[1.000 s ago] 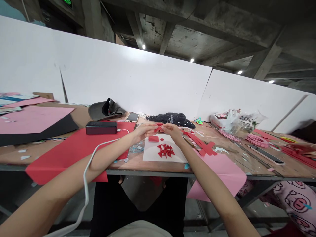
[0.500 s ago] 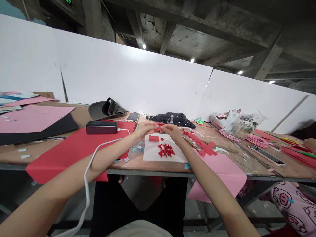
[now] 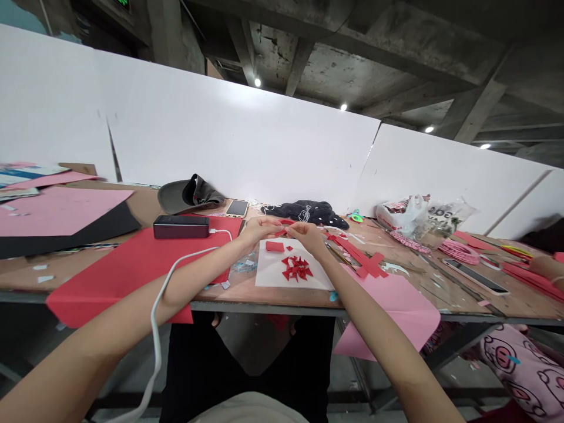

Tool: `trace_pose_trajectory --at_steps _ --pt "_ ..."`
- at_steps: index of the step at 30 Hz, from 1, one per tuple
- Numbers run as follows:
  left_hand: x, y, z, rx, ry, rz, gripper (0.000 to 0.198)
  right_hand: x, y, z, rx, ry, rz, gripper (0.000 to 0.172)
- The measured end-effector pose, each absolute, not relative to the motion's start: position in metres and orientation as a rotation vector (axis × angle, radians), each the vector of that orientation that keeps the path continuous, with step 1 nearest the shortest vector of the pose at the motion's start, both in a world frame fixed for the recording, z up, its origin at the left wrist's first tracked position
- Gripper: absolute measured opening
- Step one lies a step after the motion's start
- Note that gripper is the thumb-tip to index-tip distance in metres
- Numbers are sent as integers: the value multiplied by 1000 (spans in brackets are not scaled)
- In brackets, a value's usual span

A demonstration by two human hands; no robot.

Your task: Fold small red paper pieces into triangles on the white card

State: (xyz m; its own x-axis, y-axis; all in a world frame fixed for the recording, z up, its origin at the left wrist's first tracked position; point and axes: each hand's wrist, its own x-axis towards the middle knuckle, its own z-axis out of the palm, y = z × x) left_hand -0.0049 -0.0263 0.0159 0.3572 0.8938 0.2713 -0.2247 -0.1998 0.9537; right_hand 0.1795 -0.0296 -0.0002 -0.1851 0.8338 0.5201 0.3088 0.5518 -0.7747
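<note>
Between my two hands, above the far edge of a white sheet (image 3: 268, 275), is a small piece of red paper (image 3: 287, 222), bent into a curve. My left hand (image 3: 261, 230) pinches its left end, and my right hand (image 3: 307, 233) pinches the right end. The fingertips nearly meet, and part of the paper is hidden by them. Below, on the white sheet, lie a pile of small folded red paper pieces (image 3: 297, 269) and a flat red paper stack (image 3: 275, 247).
A power bank (image 3: 181, 227) with a white cable (image 3: 155, 329) lies on red paper (image 3: 127, 276); the cable crosses my left forearm. Red strips (image 3: 361, 258) and pink paper (image 3: 392, 311) lie to the right. Beyond a phone (image 3: 474, 276), another person's hand (image 3: 549, 270) rests at the right edge.
The red paper between my fingers now shows a more open curve; my hands stay in place. At the far right, the other person's hand has moved further into view.
</note>
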Motion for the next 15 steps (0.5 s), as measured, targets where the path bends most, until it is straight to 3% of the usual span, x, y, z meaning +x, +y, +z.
trace_pose_trajectory --at_steps 8,15 --pt "-4 -27 17 1314 656 1120 9 178 -26 -5 -1013 -1814 482 23" --pt "-7 -27 19 1284 629 1003 10 179 -34 7 -777 -1771 460 11"
